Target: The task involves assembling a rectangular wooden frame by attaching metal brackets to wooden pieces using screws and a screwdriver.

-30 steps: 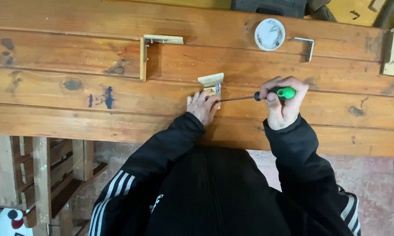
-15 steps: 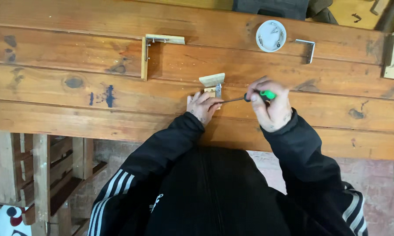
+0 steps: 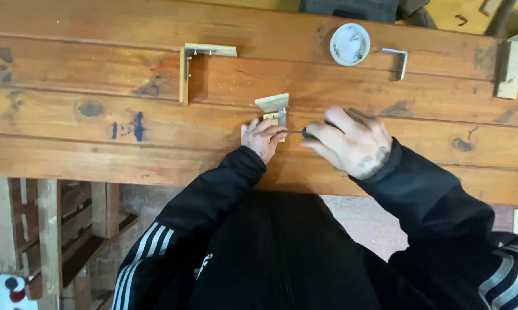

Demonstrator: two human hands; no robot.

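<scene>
head view: the small wooden corner piece (image 3: 273, 109) is located mid-workbench (image 3: 98, 143) and is steadied by the left hand (image 3: 262, 139), fingers closed on it. a screwdriver (image 3: 296, 131) is gripped by the right hand (image 3: 351, 140), tip at the piece's metal bracket (image 3: 281, 117).

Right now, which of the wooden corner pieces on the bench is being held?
The small one at the middle of the bench, under the left hand. The bigger L-shaped one lies untouched farther back on the left.

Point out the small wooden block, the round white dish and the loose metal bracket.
small wooden block (image 3: 272, 103), head view, top face.
round white dish (image 3: 350, 44), head view, centre.
loose metal bracket (image 3: 401, 60), head view, bent corner.
</scene>
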